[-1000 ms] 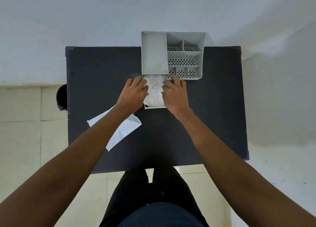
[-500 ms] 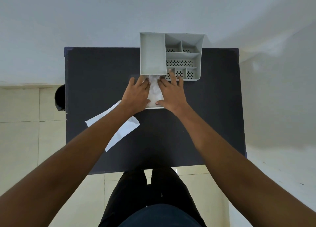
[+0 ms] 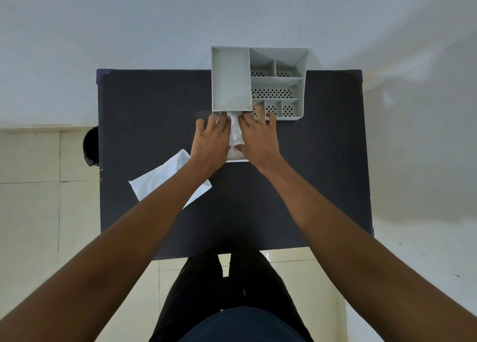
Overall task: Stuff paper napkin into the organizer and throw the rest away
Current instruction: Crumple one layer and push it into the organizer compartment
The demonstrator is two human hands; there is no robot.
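At the table's [image 3: 144, 114] far edge, both hands are pressing flat, fingers spread, left hand [image 3: 210, 143] and right hand [image 3: 259, 140] pushing the napkin [image 3: 235, 135] into the organizer's [image 3: 232, 83] drawer; neither is gripping. Leftover wrapper [image 3: 160, 176] near the left edge is awaiting disposal.

Soft, even daylight; sharp centre, wide-angle edge distortion.

My left hand [image 3: 211, 140] and right hand [image 3: 259, 138] flat on napkins [image 3: 235, 132] in organizer [image 3: 231, 78] drawer; table [image 3: 154, 109].
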